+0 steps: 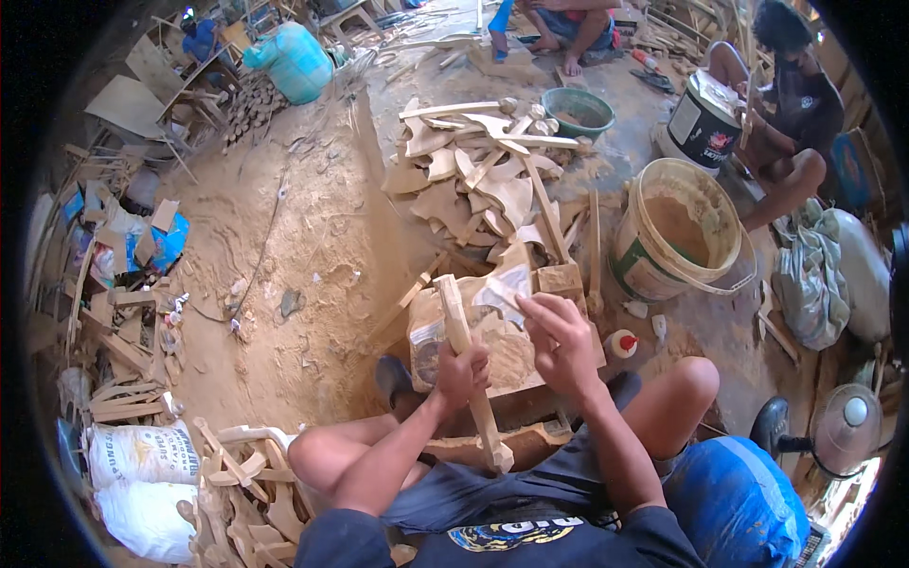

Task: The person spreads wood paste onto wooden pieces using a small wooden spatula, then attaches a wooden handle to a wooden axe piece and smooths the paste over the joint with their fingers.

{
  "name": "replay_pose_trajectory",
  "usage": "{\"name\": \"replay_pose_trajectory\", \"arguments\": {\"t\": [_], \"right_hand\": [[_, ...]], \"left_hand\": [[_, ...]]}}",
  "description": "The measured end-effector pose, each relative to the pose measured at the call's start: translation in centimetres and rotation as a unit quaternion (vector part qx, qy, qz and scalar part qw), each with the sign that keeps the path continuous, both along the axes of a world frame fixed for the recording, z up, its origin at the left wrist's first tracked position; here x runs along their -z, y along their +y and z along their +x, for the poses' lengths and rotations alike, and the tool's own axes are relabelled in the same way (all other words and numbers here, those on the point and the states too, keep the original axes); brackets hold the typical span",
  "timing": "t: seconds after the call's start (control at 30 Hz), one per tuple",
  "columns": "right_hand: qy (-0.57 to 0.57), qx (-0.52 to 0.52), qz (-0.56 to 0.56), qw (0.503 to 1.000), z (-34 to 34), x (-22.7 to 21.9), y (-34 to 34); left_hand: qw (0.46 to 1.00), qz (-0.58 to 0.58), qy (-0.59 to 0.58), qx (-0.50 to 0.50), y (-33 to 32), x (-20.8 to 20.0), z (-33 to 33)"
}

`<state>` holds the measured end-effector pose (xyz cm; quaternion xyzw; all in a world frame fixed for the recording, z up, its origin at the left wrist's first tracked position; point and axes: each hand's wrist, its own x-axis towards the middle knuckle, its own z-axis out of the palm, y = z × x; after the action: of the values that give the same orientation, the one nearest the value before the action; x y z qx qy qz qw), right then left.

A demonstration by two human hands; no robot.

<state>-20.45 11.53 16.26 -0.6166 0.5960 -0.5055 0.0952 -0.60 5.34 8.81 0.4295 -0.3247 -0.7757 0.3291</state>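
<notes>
My left hand (462,373) is wrapped round a long pale wooden piece (454,312), shaped like a furniture leg with a knobbed end. It slants from above the work block down toward my lap. To its right, my right hand (561,343) is closed, fingertips pinched on a thin pale strip (504,293) whose kind I cannot make out. Beneath both hands stands a low wooden work block (589,352) with sawdust and a whitish sheet on top. A white squeeze bottle (622,343) with a red tip stands right of the block.
Ahead lies a pile of cut wooden pieces (473,180). A dusty bucket (677,227) stands to the right, a green basin (578,112) beyond. Near my right knee are a blue bundle (734,502) and a fan (846,431). Wood scraps (251,492) lie left. A co-worker (795,104) sits far right.
</notes>
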Motion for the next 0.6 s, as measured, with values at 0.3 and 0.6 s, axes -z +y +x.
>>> {"name": "replay_pose_trajectory", "arguments": {"t": [0.3,0.6], "right_hand": [[0.183,0.021,-0.028,0.983,1.5,-0.3,0.2],[0.108,-0.029,0.044,0.993,1.4,-1.6,1.9]], "left_hand": [[0.992,-0.058,0.049,0.098,0.8,-0.5,-0.6],[0.996,-0.035,0.079,0.037,0.2,-0.4,-0.5]]}}
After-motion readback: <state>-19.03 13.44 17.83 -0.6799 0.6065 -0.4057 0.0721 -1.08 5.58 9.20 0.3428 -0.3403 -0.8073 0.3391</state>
